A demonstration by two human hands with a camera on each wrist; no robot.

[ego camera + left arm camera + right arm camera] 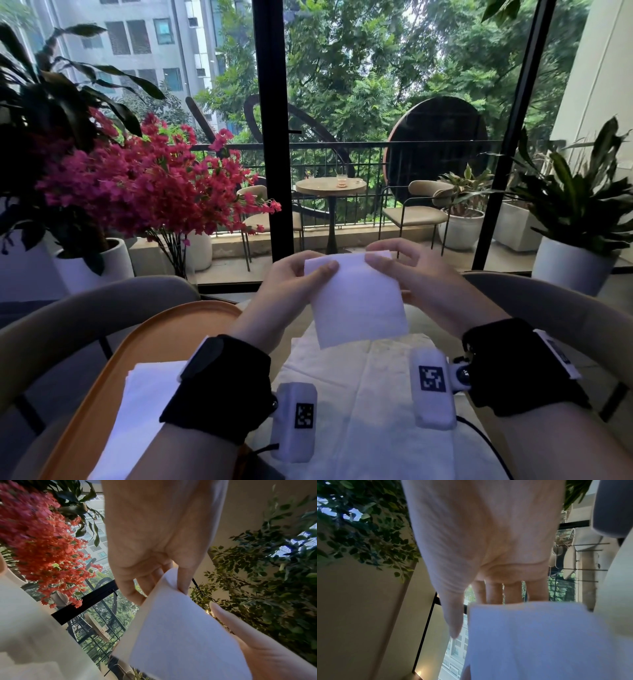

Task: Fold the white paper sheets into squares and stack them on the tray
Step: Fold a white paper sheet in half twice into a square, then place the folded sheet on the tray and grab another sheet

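I hold a folded white paper sheet (358, 301) up in the air above the table, between both hands. My left hand (318, 270) pinches its top left corner, thumb on the near face. In the left wrist view the left hand (173, 582) nips the paper sheet (180, 635) at its upper edge. My right hand (380, 260) holds the top right corner. In the right wrist view its fingers (494, 593) go behind the paper sheet (530, 635), with the thumb beside the left edge. The orange tray (150, 335) at the left carries a stack of folded white sheets (144, 411).
Unfolded white sheets (363, 397) lie spread on the table under my wrists. Curved chair backs (85, 315) ring the table on the left and right. Red flowers (144, 185) and potted plants stand by the window beyond.
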